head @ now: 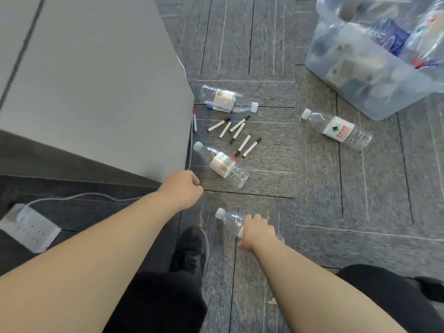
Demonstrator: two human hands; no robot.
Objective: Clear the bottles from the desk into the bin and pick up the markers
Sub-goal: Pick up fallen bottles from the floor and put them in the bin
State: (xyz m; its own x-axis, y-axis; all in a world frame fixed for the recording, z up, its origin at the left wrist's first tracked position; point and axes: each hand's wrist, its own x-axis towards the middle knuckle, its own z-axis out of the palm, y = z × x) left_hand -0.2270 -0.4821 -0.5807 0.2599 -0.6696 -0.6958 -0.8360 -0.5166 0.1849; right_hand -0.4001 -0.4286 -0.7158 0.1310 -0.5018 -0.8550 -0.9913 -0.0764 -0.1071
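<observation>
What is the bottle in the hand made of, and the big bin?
The bottle gripped by the right hand looks like thin clear plastic, glossy: the carpet shows through it. The bin seems a cloudy, bluish plastic: the things inside show dimly through its wall.

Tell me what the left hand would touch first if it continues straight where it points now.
Most likely the labelled bottle lying beside the desk, just ahead of the left hand, though the hand's height is unclear.

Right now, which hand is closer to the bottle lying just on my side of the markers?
Left. The left hand is just left of that bottle, not touching it; the right hand is farther back toward the person, gripping a different bottle.
</observation>
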